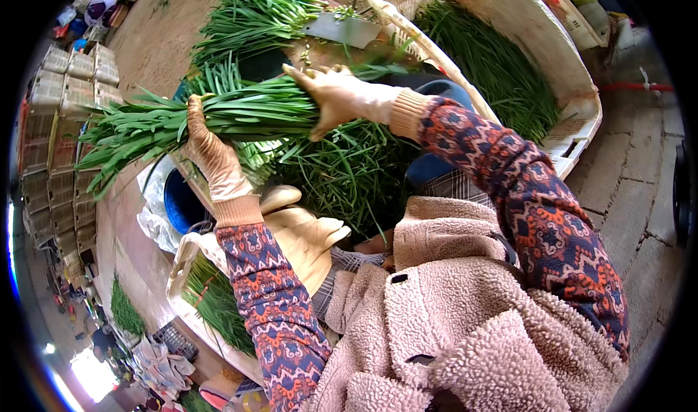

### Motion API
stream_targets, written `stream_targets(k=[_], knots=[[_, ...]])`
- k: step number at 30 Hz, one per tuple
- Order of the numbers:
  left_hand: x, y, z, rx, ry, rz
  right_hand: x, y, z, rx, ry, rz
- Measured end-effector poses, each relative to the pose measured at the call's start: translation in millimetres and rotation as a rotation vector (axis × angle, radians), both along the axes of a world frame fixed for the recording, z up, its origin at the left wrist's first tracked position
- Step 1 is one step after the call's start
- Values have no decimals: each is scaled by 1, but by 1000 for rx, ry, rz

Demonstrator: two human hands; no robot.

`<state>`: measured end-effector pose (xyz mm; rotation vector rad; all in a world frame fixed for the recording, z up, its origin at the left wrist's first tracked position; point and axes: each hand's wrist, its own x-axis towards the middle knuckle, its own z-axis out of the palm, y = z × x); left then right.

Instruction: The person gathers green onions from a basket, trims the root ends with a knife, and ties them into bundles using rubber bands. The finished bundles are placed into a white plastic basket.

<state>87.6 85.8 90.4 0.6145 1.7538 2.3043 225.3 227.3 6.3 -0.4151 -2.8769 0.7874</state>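
Note:
My left hand (pixel 210 150), in a stained thin glove, grips a bundle of long flat green leaves, likely garlic chives (pixel 256 112), around its leafy middle. The bundle lies level, its leaf tips pointing left. At its right end is my right hand (pixel 332 93), also gloved, fingers spread and thumb low beside the bundle's end. Behind stands a pile of more chives (pixel 251 25) with pale stems towards a flat metal blade or plate (pixel 342 29). Below the bundle lies a heap of loose green leaves (pixel 354 166) between my knees.
A large off-white plastic crate (pixel 578 101) holding chives stands at the right. Another crate (pixel 182 265) with chives sits at lower left, near a blue bucket (pixel 182 199) and clear plastic. A pale glove (pixel 305 226) lies by my lap. Stacked crates (pixel 68 95) stand far left.

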Motion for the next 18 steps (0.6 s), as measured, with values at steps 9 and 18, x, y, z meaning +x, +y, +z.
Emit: stream_targets(k=[9,18], knots=[[-46,-59,-32,239,-260,-141,43,19,-39,24,-235,74],[-51,-69,-45,470,-336,-297,118,65,-82,-795,213,-502]])
